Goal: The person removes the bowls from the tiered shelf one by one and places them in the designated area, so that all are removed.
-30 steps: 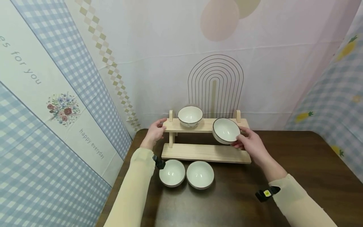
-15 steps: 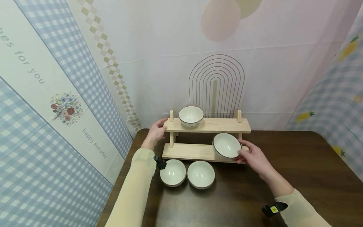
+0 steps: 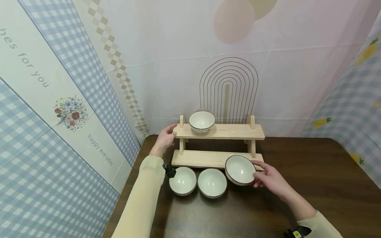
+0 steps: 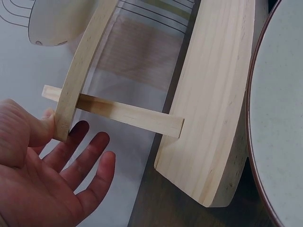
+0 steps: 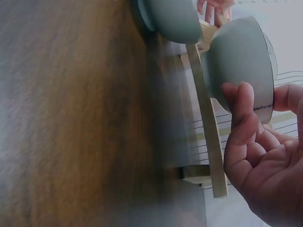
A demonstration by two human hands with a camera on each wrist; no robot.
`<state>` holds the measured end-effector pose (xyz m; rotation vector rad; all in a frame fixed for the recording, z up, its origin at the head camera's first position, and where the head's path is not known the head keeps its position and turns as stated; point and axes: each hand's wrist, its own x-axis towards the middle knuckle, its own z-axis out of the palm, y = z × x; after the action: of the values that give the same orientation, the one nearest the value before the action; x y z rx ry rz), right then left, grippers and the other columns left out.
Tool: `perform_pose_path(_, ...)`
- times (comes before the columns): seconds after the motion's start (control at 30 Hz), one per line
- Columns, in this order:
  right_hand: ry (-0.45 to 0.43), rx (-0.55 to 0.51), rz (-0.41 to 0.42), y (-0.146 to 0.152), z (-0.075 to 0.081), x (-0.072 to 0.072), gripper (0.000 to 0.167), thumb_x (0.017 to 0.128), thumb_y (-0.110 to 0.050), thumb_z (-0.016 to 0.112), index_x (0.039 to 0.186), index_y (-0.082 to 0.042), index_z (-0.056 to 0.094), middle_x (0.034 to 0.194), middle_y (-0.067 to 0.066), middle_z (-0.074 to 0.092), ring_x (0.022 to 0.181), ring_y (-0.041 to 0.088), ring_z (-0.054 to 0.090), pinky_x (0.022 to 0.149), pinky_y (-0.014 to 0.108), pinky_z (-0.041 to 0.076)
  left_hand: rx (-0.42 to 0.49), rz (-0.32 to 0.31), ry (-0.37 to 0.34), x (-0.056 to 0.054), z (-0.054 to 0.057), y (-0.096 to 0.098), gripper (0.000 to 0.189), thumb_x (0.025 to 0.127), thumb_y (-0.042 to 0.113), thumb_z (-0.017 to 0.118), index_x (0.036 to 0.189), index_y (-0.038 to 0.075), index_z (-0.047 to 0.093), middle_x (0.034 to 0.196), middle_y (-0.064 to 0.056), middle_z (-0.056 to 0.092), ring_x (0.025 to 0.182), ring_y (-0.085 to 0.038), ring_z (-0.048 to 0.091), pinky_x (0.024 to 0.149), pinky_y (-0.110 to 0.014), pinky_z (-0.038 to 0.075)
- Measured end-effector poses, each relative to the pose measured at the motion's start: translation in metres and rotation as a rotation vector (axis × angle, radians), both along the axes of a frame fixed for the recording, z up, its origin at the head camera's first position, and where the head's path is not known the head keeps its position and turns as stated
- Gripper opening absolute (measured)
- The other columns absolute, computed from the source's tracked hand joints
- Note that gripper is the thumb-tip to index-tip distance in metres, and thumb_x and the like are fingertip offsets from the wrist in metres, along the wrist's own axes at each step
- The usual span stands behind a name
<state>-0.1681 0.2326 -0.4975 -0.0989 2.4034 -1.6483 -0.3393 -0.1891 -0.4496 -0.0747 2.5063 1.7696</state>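
My right hand (image 3: 269, 178) pinches the right rim of a white bowl (image 3: 240, 169) with a dark edge, thumb on the rim and fingers beneath. The bowl tilts a little, in front of the lower board's right part, and looks raised off the table in the right wrist view. At the far left, my left hand (image 3: 164, 138) grips the end of the upper board of a two-tier wooden rack (image 3: 226, 131); in the left wrist view its thumb (image 4: 40, 127) lies against that end. Another white bowl (image 3: 202, 121) sits on the upper board, left of centre.
Two more white bowls stand side by side in front of the rack, a left bowl (image 3: 183, 181) and a right bowl (image 3: 212, 183). The dark wooden table (image 3: 300, 162) extends right of the rack. A printed cloth (image 3: 166, 82) hangs behind.
The right hand has brought its bowl down and toward me, from the upper board past the lower one to the rack's front. The left hand keeps its place on the rack.
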Motion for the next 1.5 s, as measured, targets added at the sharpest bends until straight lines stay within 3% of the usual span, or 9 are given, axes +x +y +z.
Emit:
perform_pose_path(0.27, -0.016, 0.003, 0.076, 0.015, -0.01, -0.009, 0.066, 0.104, -0.009, 0.064, 0.161, 0.006, 0.035, 0.082, 0.016, 0.073, 0.073, 0.027, 0.073, 0.065, 0.034, 0.057, -0.002, 0.027, -0.007, -0.005, 0.0, 0.004, 0.051, 0.11, 0.008, 0.053, 0.16, 0.021, 0.054, 0.157, -0.016, 0.054, 0.124, -0.033, 0.059, 0.082, -0.047, 0.056)
perform_pose_path(0.5, -0.01, -0.004, 0.127, 0.023, -0.016, -0.01, 0.067, 0.102, -0.006, 0.064, 0.16, 0.009, 0.034, 0.081, 0.018, 0.073, 0.07, 0.026, 0.072, 0.063, 0.034, 0.057, 0.004, 0.03, -0.006, -0.008, -0.002, 0.005, 0.051, 0.11, 0.009, 0.053, 0.159, 0.022, 0.054, 0.157, -0.015, 0.054, 0.125, -0.033, 0.059, 0.072, -0.036, 0.053)
perform_pose_path(1.0, -0.045, -0.008, 0.165, 0.026, -0.027, 0.004, 0.065, 0.103, -0.006, 0.062, 0.158, 0.012, 0.034, 0.08, 0.019, 0.074, 0.071, 0.027, 0.073, 0.064, 0.033, 0.057, 0.014, 0.014, -0.019, -0.006, -0.003, 0.001, 0.051, 0.111, 0.008, 0.054, 0.159, 0.022, 0.054, 0.157, -0.014, 0.054, 0.124, -0.031, 0.058, 0.072, -0.035, 0.053)
perform_pose_path(1.5, -0.06, 0.009, 0.142, 0.011, -0.032, 0.029, 0.064, 0.105, -0.008, 0.061, 0.159, 0.012, 0.033, 0.081, 0.018, 0.074, 0.073, 0.028, 0.073, 0.064, 0.034, 0.056, 0.024, -0.029, -0.021, 0.002, -0.002, -0.008, 0.05, 0.111, 0.008, 0.054, 0.159, 0.022, 0.054, 0.156, -0.014, 0.054, 0.123, -0.031, 0.058, 0.073, -0.036, 0.053)
